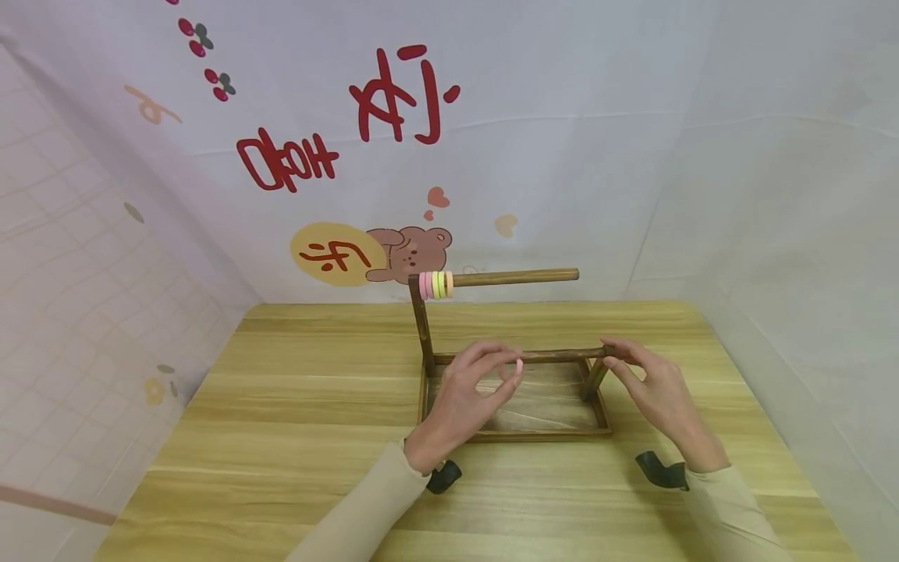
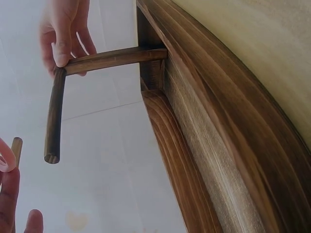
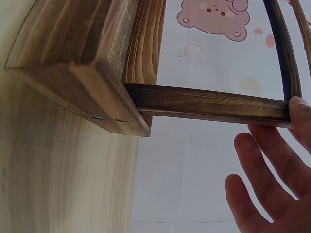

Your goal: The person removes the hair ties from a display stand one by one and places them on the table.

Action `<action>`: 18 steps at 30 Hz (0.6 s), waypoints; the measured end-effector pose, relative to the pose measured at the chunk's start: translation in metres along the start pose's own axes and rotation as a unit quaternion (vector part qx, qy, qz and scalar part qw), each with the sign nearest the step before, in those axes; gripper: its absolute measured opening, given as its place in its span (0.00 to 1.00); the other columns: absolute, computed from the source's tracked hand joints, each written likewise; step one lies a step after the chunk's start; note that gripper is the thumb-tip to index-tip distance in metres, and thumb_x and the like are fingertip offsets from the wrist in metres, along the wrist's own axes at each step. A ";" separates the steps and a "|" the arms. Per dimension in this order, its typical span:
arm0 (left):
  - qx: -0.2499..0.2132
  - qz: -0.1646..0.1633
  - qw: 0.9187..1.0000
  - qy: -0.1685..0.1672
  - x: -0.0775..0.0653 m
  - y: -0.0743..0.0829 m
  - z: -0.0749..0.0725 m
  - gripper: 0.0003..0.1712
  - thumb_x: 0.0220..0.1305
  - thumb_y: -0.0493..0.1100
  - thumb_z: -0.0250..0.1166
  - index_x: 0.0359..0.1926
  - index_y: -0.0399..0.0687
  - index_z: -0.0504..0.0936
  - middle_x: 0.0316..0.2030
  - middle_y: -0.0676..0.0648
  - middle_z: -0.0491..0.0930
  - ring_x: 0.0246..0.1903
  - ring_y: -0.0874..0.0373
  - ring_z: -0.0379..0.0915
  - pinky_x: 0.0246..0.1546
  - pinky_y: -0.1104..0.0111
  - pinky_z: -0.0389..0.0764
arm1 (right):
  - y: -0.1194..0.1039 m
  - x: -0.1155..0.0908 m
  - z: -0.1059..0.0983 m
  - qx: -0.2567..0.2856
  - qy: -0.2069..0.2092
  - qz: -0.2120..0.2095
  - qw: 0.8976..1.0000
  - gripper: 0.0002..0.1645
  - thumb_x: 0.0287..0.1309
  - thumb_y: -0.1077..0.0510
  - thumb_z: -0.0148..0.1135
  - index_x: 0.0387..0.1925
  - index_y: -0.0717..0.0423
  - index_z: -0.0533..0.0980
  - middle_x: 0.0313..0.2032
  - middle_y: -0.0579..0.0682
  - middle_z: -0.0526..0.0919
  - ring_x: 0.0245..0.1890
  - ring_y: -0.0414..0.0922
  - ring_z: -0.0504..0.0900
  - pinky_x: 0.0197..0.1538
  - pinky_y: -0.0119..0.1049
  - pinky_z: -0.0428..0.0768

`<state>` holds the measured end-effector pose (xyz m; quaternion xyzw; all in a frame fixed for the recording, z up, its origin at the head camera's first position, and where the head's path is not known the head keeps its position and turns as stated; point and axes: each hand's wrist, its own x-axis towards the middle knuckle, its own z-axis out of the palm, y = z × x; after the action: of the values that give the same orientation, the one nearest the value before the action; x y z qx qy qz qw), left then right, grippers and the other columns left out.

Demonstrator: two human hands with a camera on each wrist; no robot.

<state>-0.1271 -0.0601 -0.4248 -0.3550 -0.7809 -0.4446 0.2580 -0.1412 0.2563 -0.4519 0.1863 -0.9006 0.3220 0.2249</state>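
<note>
A dark wooden rack (image 1: 537,435) with a tray base and two horizontal bars stands on the table. My left hand (image 1: 463,390) pinches a small pink ring (image 1: 519,366) between thumb and fingertips, close to the free end of the lower bar (image 1: 562,355). With thumb and fingers, my right hand (image 1: 653,386) grips the corner where the right post (image 3: 209,102) meets that bar. Several pink, yellow and orange rings (image 1: 437,285) sit together on the upper bar (image 1: 520,277), against the left post (image 1: 421,324).
The wooden table (image 1: 281,437) extends around the rack. A white printed cloth (image 1: 562,156) hangs behind it and at both sides. Black wrist-worn pieces (image 1: 444,476) show below each hand.
</note>
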 end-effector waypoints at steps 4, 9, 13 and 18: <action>0.006 0.012 1.000 0.000 -0.003 0.001 -0.003 0.18 0.64 0.37 0.74 0.55 0.44 0.87 0.52 0.48 0.82 0.46 0.56 0.81 0.56 0.64 0.81 | 0.000 0.000 0.000 -0.001 -0.002 0.000 1.000 0.22 0.68 0.63 0.68 0.62 0.56 0.80 0.45 0.52 0.90 0.47 0.56 0.86 0.47 0.48 0.79; 0.022 0.022 1.000 -0.001 -0.007 0.003 -0.006 0.19 0.63 0.36 0.75 0.55 0.43 0.87 0.51 0.47 0.82 0.48 0.56 0.80 0.54 0.65 0.81 | 0.000 0.000 -0.001 -0.003 -0.001 -0.002 1.000 0.22 0.68 0.63 0.68 0.62 0.55 0.80 0.45 0.52 0.90 0.47 0.56 0.87 0.47 0.50 0.79; 0.034 0.020 0.999 -0.006 -0.011 0.004 -0.009 0.19 0.64 0.38 0.75 0.55 0.45 0.87 0.50 0.48 0.83 0.49 0.56 0.80 0.55 0.66 0.81 | 0.000 0.001 -0.001 -0.004 -0.002 -0.002 1.000 0.22 0.68 0.63 0.68 0.62 0.55 0.80 0.46 0.53 0.90 0.47 0.57 0.87 0.47 0.53 0.79; 0.039 0.028 0.999 -0.001 -0.014 0.004 -0.013 0.19 0.63 0.37 0.75 0.55 0.46 0.87 0.50 0.48 0.83 0.48 0.56 0.81 0.53 0.64 0.82 | -0.001 0.000 -0.002 0.000 -0.008 0.005 1.000 0.22 0.68 0.63 0.67 0.62 0.56 0.80 0.46 0.53 0.89 0.47 0.57 0.87 0.47 0.56 0.79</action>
<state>-0.1143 -0.0741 -0.4266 -0.3669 -0.7875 -0.4060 0.2834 -0.1405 0.2566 -0.4499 0.1846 -0.9031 0.3219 0.2161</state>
